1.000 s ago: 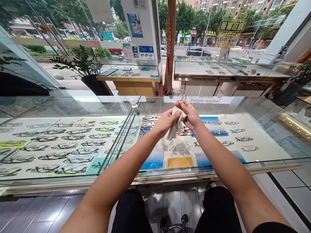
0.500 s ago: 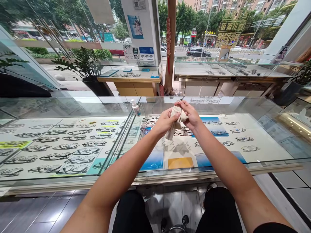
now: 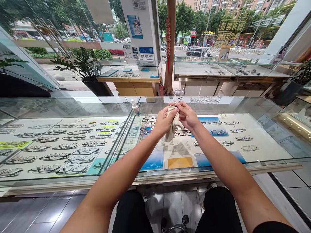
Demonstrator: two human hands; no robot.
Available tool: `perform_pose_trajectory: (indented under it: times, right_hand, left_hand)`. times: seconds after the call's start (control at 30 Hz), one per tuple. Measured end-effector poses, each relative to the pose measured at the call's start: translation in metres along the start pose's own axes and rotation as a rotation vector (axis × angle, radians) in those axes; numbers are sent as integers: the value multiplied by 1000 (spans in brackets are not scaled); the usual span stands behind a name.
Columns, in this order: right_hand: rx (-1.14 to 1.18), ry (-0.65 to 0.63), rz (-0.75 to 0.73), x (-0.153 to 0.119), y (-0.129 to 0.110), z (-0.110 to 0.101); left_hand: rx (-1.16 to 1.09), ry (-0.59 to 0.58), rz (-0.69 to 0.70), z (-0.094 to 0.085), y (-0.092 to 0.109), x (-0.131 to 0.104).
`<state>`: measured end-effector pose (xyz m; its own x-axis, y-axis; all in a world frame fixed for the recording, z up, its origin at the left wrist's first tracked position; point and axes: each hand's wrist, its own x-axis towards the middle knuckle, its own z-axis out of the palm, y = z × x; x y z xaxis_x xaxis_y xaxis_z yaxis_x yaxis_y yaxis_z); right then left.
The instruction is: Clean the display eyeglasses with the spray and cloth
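Above the glass counter, my left hand [image 3: 165, 119] is closed on a pale beige cloth [image 3: 172, 124] that hangs down between my hands. My right hand [image 3: 187, 116] pinches a pair of eyeglasses [image 3: 178, 94] beside the cloth, its thumb and forefinger together. The lenses of the glasses point away from me, past my fingertips. Cloth and fingers hide most of the rest of the frame. Both hands are close together, nearly touching.
A small white spray bottle [image 3: 135, 108] stands on the glass counter [image 3: 155, 176] to the left. Under the glass lie rows of eyeglasses [image 3: 77, 152] and an orange-yellow pad [image 3: 180, 162]. More display cases [image 3: 131, 77] stand by the windows. A wheeled stool base [image 3: 176, 226] is below me.
The glasses have shifted slightly left and turned. My right hand has moved a little left along them, and the cloth has bunched differently, hanging more to the left hand's side.
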<state>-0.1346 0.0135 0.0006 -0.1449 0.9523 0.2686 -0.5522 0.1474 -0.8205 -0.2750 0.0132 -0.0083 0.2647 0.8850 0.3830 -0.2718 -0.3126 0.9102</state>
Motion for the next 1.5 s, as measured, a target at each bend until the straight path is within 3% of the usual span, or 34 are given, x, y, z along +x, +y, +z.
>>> perform_pose_trajectory:
  times: [0.2,0.43,0.57,0.83,1.07,1.23,1.37,1.5]
  right_hand:
    - [-4,11,13,0,-2,-2]
    - [38,53,-1,5,-2,-11]
    - [66,54,2,5,-3,-12]
    - [3,56,35,0,-5,-5]
    - [16,-36,16,-2,-3,1]
    - [-7,1,9,-1,-3,0]
    - [11,53,-28,1,-6,-4]
    - [25,56,-40,2,-8,-7]
  left_hand:
    - [47,5,5,-6,1,4]
    - [-59,-297,-183,-21,15,9]
    - [-84,-382,-222,-20,22,6]
    - [-25,-220,-99,-12,12,5]
    - [45,-15,8,-6,4,4]
    - [77,-14,1,-9,3,7]
    - [-7,-68,-68,-13,4,11]
    - [-85,-33,-132,-20,4,17]
